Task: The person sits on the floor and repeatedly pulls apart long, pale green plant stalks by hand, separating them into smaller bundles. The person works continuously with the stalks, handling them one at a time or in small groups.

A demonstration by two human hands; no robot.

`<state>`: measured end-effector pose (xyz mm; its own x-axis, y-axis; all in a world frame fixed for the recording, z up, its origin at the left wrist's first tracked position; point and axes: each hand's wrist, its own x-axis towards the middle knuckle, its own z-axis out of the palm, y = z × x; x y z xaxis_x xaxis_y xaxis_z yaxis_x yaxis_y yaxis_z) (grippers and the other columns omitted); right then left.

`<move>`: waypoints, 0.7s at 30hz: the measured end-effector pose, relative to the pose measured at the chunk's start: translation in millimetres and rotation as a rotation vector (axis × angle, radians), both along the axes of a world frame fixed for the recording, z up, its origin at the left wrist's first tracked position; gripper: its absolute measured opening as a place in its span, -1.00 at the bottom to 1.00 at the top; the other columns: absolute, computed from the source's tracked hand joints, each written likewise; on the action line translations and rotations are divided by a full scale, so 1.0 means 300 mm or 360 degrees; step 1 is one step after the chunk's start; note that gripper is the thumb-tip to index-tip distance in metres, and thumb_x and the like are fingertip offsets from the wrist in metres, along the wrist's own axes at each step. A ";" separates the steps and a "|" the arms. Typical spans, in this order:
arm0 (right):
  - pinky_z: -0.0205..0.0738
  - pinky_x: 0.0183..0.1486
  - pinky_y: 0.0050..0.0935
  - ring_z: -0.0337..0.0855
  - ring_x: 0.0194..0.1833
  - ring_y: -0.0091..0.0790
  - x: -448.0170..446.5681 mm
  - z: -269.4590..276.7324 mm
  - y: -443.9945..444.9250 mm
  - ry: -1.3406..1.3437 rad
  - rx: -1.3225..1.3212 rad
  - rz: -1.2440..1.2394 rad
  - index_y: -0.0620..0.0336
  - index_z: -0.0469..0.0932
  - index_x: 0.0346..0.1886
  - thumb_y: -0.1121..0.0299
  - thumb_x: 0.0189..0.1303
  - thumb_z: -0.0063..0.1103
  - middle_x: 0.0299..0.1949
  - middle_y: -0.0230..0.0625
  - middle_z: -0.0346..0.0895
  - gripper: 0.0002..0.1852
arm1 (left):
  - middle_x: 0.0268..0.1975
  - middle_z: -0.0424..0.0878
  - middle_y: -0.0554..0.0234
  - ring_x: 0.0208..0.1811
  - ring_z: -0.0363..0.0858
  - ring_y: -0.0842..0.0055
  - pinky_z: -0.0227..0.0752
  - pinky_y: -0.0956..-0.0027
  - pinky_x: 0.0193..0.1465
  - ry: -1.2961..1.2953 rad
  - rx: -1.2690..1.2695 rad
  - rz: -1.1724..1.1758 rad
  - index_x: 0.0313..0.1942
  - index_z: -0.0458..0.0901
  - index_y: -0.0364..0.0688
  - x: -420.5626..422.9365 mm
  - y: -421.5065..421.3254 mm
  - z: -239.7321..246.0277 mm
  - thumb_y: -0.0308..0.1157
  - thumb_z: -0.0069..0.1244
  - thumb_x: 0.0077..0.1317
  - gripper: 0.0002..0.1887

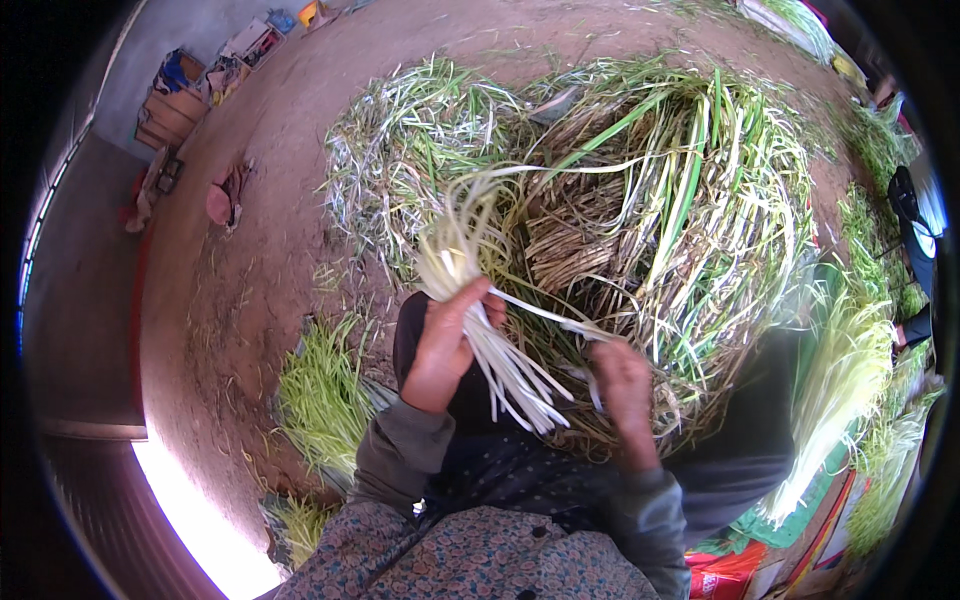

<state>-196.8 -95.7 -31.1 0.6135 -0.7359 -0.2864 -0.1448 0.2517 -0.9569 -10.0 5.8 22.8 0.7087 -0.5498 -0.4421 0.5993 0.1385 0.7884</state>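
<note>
My left hand [448, 330] is closed around a bundle of pale leafy stalks [517, 375], likely blanched chives. Their white ends point down toward my lap, and the yellowish leaf tips above the fist are blurred. One white strand [544, 309] stretches from the bundle across to my right hand [624, 382], whose fingers pinch its far end. The right hand is blurred too. Beyond both hands lies a large heap of green and pale leaves [735, 187], with a clump of dry brown stalks [574, 251] in its middle.
Green leaves [326, 397] lie in a pile by my left side. On the right, long pale stalks [840, 382] rest over green sheeting [769, 529]. Another person's shoe [904, 195] shows at the right edge. Cardboard boxes [171, 116] stand along the wall on the far left.
</note>
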 end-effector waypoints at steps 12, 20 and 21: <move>0.15 -0.67 -0.62 0.25 -0.68 -0.66 -0.263 0.072 -0.053 0.0306 -0.0507 -0.0408 0.24 0.30 0.11 0.41 0.08 0.15 -0.68 -0.49 0.33 -0.52 | -0.60 0.46 0.28 -0.58 0.45 0.51 0.36 0.45 -0.51 -0.0168 0.0009 -0.0033 -0.38 0.46 -0.22 0.029 0.025 0.034 -0.41 0.03 0.12 -0.88; 0.35 -0.58 -0.24 0.51 -0.59 -0.22 0.036 0.011 0.008 0.0097 -0.1363 0.0431 0.24 0.45 -0.28 0.39 0.12 0.05 -0.62 -0.10 0.45 -0.85 | -0.55 0.45 0.26 -0.59 0.42 0.54 0.34 0.47 -0.51 -0.0090 -0.0173 -0.0184 -0.31 0.46 -0.27 -0.045 -0.006 0.074 -0.41 0.00 0.14 -0.84; 0.33 -0.63 -0.28 0.43 -0.70 -0.17 0.039 0.036 0.033 0.0025 -0.1312 0.0303 0.23 0.43 -0.35 0.40 0.13 0.03 -0.71 -0.14 0.39 -0.89 | -0.53 0.46 0.25 -0.59 0.42 0.55 0.34 0.48 -0.51 -0.0096 -0.0190 -0.0208 -0.29 0.46 -0.28 -0.055 0.013 0.069 -0.41 -0.01 0.13 -0.83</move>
<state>-185.1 -85.8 -20.5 0.7487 -0.5974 0.2874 -0.1286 -0.5561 -0.8211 -26.6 9.6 43.3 0.6511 -0.6851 -0.3267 0.5703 0.1575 0.8062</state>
